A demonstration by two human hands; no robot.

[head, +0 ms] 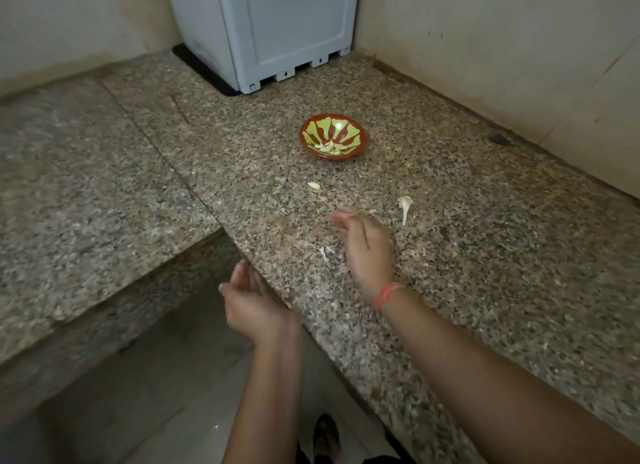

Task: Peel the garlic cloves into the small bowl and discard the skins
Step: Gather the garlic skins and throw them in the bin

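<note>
Left hand [249,304] cups, fingers relaxed, below the counter [485,255] edge. Right hand [363,249], fingers straight and together though blurred, seemingly sweeps skins [325,252] toward it.

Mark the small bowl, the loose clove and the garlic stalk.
small bowl [347,130], head view, right inner wall.
loose clove [314,185], head view, its middle.
garlic stalk [403,203], head view, bulbous upper end.

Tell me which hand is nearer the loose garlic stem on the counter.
Right. The right hand is over the counter, close beside the garlic stem; the left hand is cupped below the counter edge, much farther away.
</note>
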